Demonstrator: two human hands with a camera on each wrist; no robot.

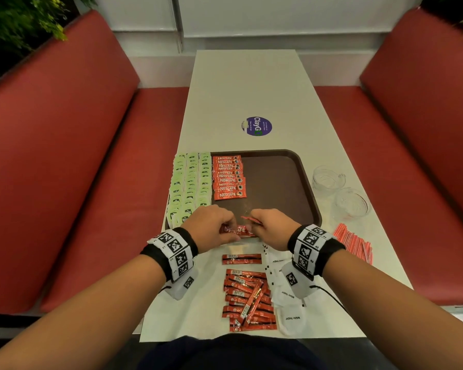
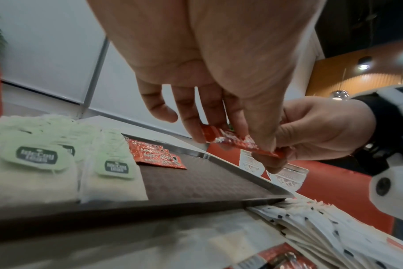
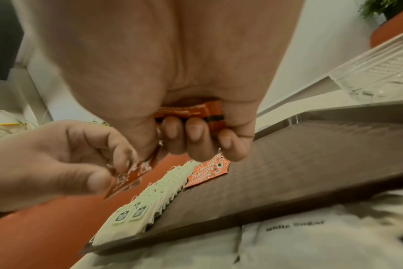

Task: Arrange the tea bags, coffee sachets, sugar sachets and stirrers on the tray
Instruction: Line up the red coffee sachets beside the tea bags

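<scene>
Tea bags (image 1: pixel 189 185): done, three rows on the tray (image 1: pixel 284 182), far-left side. Coffee sachets (image 1: pixel 229 177): one column on the tray just right of the tea, short of the near rim, so partway.

Left hand (image 1: pixel 211 227) pinches one sachet (image 1: pixel 237 231) over the tray's near rim. Right hand (image 1: pixel 271 227) clenches a small stack (image 3: pixel 191 111) of sachets in the palm, fingers curled under, and seems to touch the same sachet; looks like it's feeding them one by one.

Left to do: loose coffee pile (image 1: pixel 247 297) on the table near of the tray, sugar sachets (image 1: pixel 286 297) right of that pile, stirrers (image 1: pixel 354 243) off the tray's near-right corner.

Two glass bowls (image 1: pixel 340 190) right of the tray, clear of the work. Nothing blocks the bare right half of the tray.
</scene>
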